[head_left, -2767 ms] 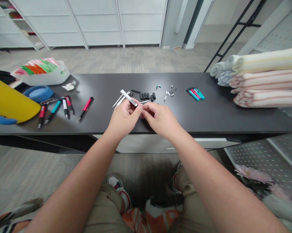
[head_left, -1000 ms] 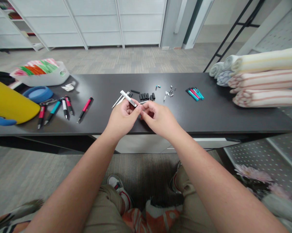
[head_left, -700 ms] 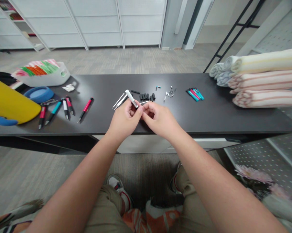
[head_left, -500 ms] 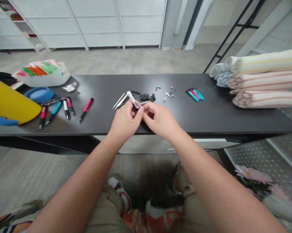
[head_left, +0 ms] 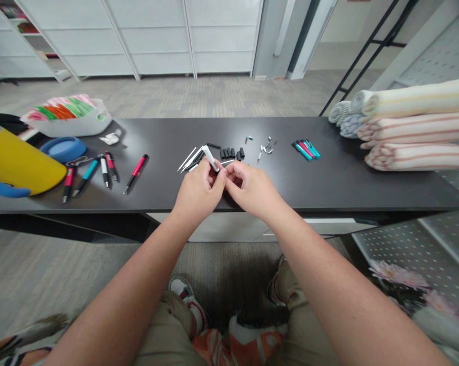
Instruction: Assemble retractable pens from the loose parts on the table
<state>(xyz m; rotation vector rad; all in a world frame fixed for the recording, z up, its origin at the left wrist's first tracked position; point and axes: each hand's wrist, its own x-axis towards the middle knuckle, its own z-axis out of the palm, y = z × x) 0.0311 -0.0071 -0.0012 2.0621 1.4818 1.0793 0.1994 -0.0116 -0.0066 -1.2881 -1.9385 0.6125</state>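
My left hand is closed round a white pen barrel, which sticks up and away from the fingers above the near edge of the black table. My right hand is pinched at the barrel's lower end; what its fingertips hold there is hidden. Just beyond the hands lie thin white refills, several black pen grips and small metal parts.
Several assembled pens lie at the left, beside a blue lid, a yellow object and a white bin of coloured items. Teal and pink pen barrels lie right of centre. Rolled striped towels are stacked at the far right.
The white barrel has swung from lying slanted to the left to standing more upright in my left hand. Both hands stay together at the same spot.
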